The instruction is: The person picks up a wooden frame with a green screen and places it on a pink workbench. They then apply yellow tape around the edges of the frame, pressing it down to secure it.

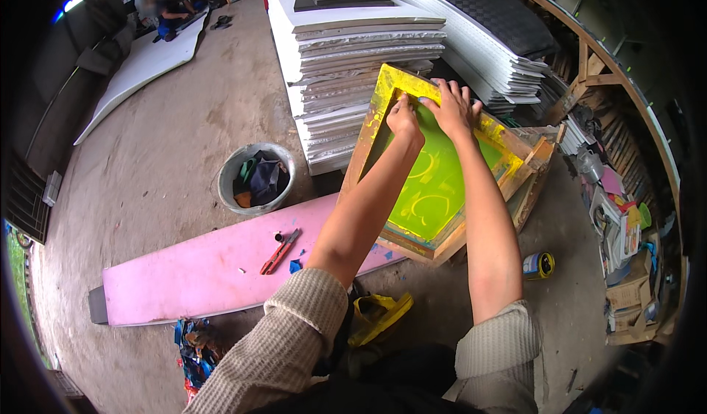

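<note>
A wooden screen-printing frame [362, 165] with green mesh and yellow ink smeared along its far edge leans tilted ahead of me, over the right end of a pink board [184, 270]. My left hand [406, 119] is closed in a pinch against the inside of the far edge, at the mesh. Whatever lies between its fingertips is hidden. My right hand [454, 110] grips the far edge further right, its fingers over the rim and its thumb on the inner side. Pale curved marks show on the mesh between my forearms.
A red utility knife [280, 252] and blue scraps lie on the pink board. Beyond it stands a bucket [257, 179] holding cloths. White sheets [361, 53] are stacked behind the frame. A can [538, 266] stands right, a yellow sandal [381, 318] below. Another person [173, 9] sits far left.
</note>
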`<state>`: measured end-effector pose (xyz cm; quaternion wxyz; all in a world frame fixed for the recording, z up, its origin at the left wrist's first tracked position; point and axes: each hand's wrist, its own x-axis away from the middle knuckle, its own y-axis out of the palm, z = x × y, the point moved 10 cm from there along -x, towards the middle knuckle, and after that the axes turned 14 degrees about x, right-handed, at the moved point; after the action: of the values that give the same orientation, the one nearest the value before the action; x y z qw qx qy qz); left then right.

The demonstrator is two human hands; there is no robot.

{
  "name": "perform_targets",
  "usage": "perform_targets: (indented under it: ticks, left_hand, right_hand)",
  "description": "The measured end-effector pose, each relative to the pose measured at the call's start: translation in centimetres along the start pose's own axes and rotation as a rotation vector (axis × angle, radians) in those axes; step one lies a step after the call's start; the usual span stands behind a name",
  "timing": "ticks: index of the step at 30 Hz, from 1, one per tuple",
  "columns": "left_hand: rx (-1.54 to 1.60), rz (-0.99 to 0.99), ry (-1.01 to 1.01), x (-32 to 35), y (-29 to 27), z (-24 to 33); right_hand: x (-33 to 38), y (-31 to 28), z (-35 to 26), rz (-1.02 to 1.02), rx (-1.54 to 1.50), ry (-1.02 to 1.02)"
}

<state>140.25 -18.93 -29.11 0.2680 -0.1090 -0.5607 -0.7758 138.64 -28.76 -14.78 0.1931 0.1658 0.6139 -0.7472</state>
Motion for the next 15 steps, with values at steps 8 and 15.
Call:
perform_targets:
  ticks: [8,15]
  left_hand:
    - [0.298,-0.220,-0.291,-1.7,3.0,-0.9]
    - [0.253,-0.223,-0.248,-3.1,1.6,-0.4]
  right_hand:
    - [0.0,0.0,-0.3,-0.019,0.004,-0.023]
    - [0.0,-0.8,-0.7,0.027,0.003,-0.026]
